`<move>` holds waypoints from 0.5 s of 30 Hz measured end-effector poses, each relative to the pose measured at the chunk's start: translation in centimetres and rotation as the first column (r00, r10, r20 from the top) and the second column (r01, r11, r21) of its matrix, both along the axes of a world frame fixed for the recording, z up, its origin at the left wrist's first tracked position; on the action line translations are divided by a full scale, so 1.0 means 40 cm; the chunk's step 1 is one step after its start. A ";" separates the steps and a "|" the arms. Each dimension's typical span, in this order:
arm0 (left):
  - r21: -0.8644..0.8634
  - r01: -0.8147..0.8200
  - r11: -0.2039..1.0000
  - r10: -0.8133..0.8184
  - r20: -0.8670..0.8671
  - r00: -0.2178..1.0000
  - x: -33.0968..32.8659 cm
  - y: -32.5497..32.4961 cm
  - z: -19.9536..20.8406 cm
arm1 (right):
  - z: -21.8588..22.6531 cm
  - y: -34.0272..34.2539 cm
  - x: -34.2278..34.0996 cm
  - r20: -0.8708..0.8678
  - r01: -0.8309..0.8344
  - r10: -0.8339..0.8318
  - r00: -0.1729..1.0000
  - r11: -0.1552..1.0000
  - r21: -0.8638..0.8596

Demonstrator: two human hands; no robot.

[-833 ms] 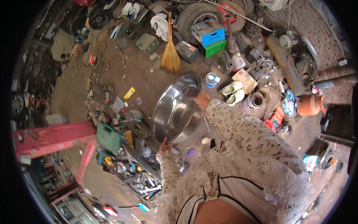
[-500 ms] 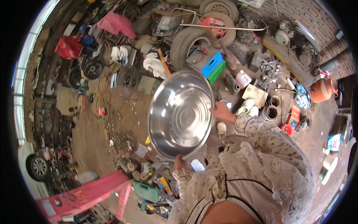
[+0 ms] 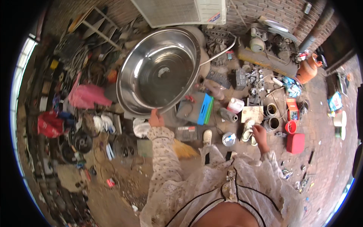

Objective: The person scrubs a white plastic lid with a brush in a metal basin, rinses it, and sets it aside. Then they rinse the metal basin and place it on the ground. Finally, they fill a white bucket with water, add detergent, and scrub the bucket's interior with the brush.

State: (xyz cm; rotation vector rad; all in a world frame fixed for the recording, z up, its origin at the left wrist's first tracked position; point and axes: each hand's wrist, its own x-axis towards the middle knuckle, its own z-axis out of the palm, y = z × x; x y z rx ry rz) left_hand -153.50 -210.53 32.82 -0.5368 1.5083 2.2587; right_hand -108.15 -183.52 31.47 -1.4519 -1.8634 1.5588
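A large, shiny stainless-steel basin (image 3: 160,72) is tilted so that I see into its inside. A small pale patch shows on its bottom. My left hand (image 3: 156,118) grips its near rim, fingers closed over the edge. Behind the basin, part of the clutter is hidden. Off to the right, my right hand (image 3: 259,135) is in the air with curled fingers, and nothing shows in it. It overlaps a pair of pale shoes (image 3: 247,130) on the ground.
A blue-and-green box (image 3: 200,109) lies below the basin. Right of it are a white jug (image 3: 235,105), metal cans (image 3: 271,124) and a red canister (image 3: 295,143). A large white panelled unit (image 3: 181,13) stands at the back wall. A broom head (image 3: 185,149) lies near my feet.
My right hand has let go of the basin's rim and moved right. My left hand has carried the basin forward. My view has turned right, toward the brick wall.
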 end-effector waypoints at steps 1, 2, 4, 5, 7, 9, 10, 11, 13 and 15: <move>0.000 0.052 0.999 -0.052 -0.032 0.998 -0.110 0.028 0.010 | 0.028 -0.026 0.000 -0.005 0.143 -0.145 0.989 0.983 -0.118; -0.030 0.126 0.992 -0.126 0.011 0.992 -0.192 0.093 -0.002 | 0.069 -0.052 0.019 0.035 0.303 -0.303 0.952 0.928 -0.218; -0.151 0.175 0.973 -0.164 0.087 0.983 -0.369 0.233 -0.032 | 0.070 -0.085 0.069 0.049 0.409 -0.409 0.911 0.882 -0.235; -0.167 0.323 0.932 -0.310 0.100 0.946 -0.484 0.251 -0.061 | 0.077 -0.108 0.069 0.083 0.431 -0.423 0.902 0.880 -0.198; -0.408 0.271 0.872 -0.265 0.071 0.962 -0.626 0.348 -0.110 | 0.091 -0.144 0.072 0.118 0.464 -0.450 0.885 0.875 -0.140; -0.414 0.349 0.841 -0.276 0.226 0.934 -0.583 0.525 -0.098 | 0.117 -0.179 0.128 0.177 0.536 -0.519 0.836 0.843 -0.057; -0.429 0.381 0.819 -0.272 0.294 0.916 -0.556 0.578 -0.059 | 0.132 -0.204 0.144 0.205 0.565 -0.548 0.811 0.824 -0.031; -0.452 0.402 0.796 -0.282 0.311 0.908 -0.575 0.590 -0.062 | 0.142 -0.229 0.142 0.229 0.592 -0.570 0.789 0.806 -0.030; -0.454 0.452 0.768 -0.336 0.314 0.888 -0.618 0.609 -0.131 | 0.114 -0.281 0.188 0.222 0.646 -0.626 0.748 0.763 -0.021; -0.457 0.502 0.734 -0.401 0.305 0.864 -0.662 0.622 -0.222 | 0.090 -0.355 0.231 0.229 0.694 -0.674 0.702 0.720 -0.007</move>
